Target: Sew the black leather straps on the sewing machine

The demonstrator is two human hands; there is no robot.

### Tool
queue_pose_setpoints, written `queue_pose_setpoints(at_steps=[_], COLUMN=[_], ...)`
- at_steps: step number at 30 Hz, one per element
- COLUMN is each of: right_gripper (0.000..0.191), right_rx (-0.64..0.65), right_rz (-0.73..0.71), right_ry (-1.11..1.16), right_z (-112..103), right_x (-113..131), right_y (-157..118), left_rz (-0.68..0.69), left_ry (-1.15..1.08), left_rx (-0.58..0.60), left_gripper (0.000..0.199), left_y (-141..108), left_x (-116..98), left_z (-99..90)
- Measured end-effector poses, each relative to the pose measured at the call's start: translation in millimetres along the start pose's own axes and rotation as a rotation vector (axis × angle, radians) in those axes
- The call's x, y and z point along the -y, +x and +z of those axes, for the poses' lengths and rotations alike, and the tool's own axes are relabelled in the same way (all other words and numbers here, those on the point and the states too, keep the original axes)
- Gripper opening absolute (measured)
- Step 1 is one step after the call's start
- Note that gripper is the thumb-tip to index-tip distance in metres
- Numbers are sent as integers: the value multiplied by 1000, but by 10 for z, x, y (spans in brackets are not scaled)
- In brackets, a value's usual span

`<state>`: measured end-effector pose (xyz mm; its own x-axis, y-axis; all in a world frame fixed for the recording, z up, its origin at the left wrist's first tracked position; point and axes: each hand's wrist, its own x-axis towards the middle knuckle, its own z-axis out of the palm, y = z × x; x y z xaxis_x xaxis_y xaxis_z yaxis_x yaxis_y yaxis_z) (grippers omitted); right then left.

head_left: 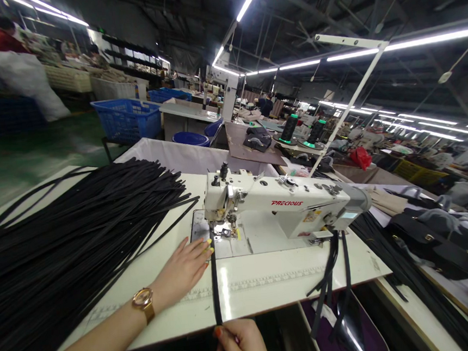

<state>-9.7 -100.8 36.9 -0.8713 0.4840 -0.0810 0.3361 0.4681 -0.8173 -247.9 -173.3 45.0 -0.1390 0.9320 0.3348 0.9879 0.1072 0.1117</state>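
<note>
A black strap (215, 286) runs from under the needle area of the white sewing machine (277, 199) straight toward me, past the table's front edge. My left hand (190, 264) lies flat on the table with fingers stretched out, its fingertips at the left side of the strap near the metal needle plate. At the table's front edge my right hand (244, 344) pinches the strap between thumb and fingers. Left of the machine spreads a large pile of black straps (86, 226), their ends toward the machine.
Several straps (328, 271) hang over the table's front right, above a purple-lined bin (353, 323). Black thread cones (289, 129) stand behind the machine. A blue basket (128, 119) and a blue stool (190, 139) are farther back. Black bags (423, 235) lie at the right.
</note>
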Motion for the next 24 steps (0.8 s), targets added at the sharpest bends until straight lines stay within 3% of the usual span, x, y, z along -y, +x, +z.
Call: queue_pose_setpoints(at_steps=[10, 24], right_gripper=[45, 43], right_rx=[11, -8], right_rz=[-11, -2], right_ry=[19, -24], right_z=[13, 69], right_x=[-28, -113], right_y=[2, -6], left_rz=[1, 5], left_ry=[-30, 9], left_rx=[-39, -4], left_gripper=[36, 36], left_y=[-9, 1], left_x=[-10, -19], left_z=[-11, -39])
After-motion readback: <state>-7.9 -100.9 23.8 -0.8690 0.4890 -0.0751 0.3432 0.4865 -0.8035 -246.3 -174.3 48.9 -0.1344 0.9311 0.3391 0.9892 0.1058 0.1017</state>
